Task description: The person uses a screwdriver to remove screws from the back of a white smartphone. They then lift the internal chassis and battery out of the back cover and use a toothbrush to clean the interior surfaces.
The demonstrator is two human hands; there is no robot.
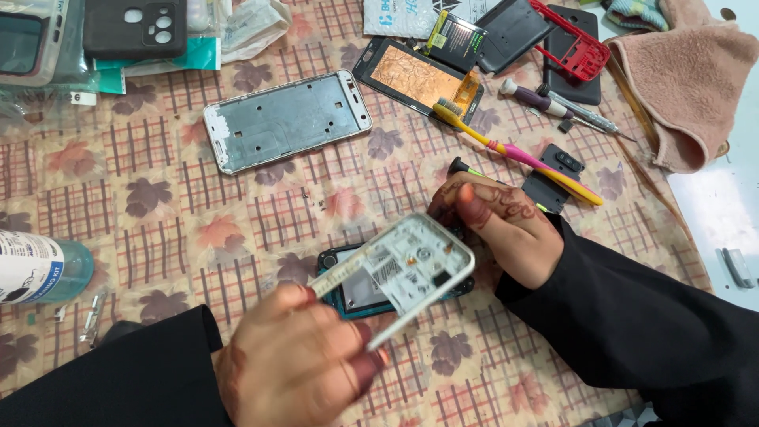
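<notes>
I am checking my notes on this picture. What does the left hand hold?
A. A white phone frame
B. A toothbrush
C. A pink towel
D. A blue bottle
A: the left hand grips a white phone frame, lifted over a dark phone on the cloth, while the toothbrush, towel and bottle lie apart, untouched.

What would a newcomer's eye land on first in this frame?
At bottom centre, the left hand lifts a white phone frame off a dark phone body, which the right hand steadies. A bare metal chassis lies at upper left, and a yellow-and-pink toothbrush slants at upper right.
</notes>
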